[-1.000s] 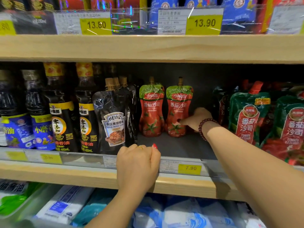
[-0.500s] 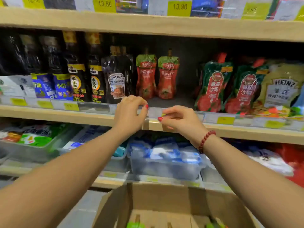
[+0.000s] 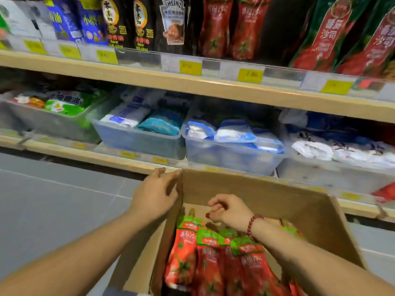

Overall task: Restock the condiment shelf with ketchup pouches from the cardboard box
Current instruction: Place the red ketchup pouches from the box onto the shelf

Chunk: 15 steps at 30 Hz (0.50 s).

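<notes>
Now that both hands have come off the shelf edge, it's back to the box for a refill.

Head view: half a second ago both hands were up at the front lip of the condiment shelf, and now they're down at the cardboard box in the near foreground. The left hand lies against the box's left wall at the far corner with its fingers loosely bent, and I can't tell if it's really gripping. The right hand hovers inside the box, fingers curled in with nothing in them that I can see. It sits right above the ketchup pouches, which are still stacked in there. Two shelved pouches stand far up top with a dark gap to their right, so I'd guess the next grab goes there.
</notes>
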{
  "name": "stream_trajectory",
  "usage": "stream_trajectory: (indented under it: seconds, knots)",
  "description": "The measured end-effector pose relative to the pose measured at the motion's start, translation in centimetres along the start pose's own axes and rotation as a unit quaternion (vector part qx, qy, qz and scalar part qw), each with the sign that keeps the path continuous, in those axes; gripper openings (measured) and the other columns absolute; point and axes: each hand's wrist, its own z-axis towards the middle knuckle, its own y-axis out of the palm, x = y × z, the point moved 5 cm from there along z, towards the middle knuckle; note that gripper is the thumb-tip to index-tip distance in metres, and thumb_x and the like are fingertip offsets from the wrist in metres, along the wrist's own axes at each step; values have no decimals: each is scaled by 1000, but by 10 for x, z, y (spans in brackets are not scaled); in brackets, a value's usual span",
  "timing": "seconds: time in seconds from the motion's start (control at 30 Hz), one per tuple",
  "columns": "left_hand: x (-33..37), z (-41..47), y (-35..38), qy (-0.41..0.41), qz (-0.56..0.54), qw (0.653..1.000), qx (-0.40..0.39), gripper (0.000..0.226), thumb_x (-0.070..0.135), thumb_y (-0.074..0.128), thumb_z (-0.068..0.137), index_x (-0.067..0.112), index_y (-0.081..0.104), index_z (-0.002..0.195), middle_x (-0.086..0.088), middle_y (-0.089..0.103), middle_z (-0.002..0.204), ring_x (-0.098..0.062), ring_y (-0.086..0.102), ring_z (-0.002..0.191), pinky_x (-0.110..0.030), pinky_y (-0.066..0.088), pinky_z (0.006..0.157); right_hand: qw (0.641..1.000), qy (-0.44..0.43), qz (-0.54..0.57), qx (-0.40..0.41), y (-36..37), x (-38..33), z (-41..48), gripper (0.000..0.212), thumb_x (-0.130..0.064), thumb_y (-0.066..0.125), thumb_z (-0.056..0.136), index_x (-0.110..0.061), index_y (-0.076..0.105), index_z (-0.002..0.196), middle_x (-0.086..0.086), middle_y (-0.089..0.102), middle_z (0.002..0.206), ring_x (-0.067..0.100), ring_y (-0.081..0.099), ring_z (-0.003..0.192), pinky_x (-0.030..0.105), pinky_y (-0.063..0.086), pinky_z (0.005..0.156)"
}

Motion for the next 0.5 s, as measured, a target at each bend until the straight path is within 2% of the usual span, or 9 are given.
stream_trajectory:
  seconds: [0.07, 0.1, 0.17, 0.23, 0.37, 0.5]
  knots:
    - [-2, -3, 6, -5, -14, 1000, 25, 44, 29, 58, 83, 33, 54, 126, -6, 59, 125, -27, 55, 113, -39, 49, 86, 998, 16, -52, -20, 18, 25, -2, 25, -5, 69, 71, -19, 63, 91, -7, 50, 67, 5, 45, 60, 13, 38, 62]
    - [-2, -4, 8, -4, -28, 999, 35, 45, 28, 58, 82, 32, 55, 126, -5, 62, 119, -28, 57, 108, -40, 50, 83, 997, 19, -66, -31, 25, 36, -2, 29, -7, 70, 70, -18, 65, 97, -5, 54, 74, 8, 50, 66, 15, 40, 66]
    - [-3, -6, 13, -3, -54, 997, 47, 47, 24, 59, 80, 31, 55, 126, -4, 66, 112, -26, 60, 102, -38, 51, 80, 991, 21, -124, -55, 36, 52, -2, 42, -19, 73, 71, -20, 63, 112, -1, 61, 103, 13, 56, 97, 19, 40, 83]
    - [-5, -7, 18, -1, -79, 995, 59, 45, 23, 60, 81, 30, 56, 125, 0, 67, 113, -21, 61, 102, -33, 50, 82, 971, 24, -226, -77, 44, 64, -2, 56, -34, 72, 73, -31, 53, 126, -2, 49, 128, 17, 43, 121, 21, 28, 88]
    - [-9, -10, 24, -17, -126, 988, 84, 41, 22, 60, 83, 29, 58, 124, 4, 66, 115, -16, 62, 101, -29, 49, 83, 946, 5, -307, -102, 61, 75, 0, 68, -41, 70, 73, -34, 43, 134, 7, 40, 134, 24, 34, 127, 25, 28, 104]
    - [-11, -10, 27, -31, -147, 983, 102, 41, 22, 61, 83, 29, 60, 123, 7, 67, 115, -10, 61, 99, -23, 46, 78, 919, 40, -369, -136, 56, 81, 10, 82, -55, 69, 68, -40, 31, 139, 4, 36, 138, 27, 30, 130, 35, 31, 107]
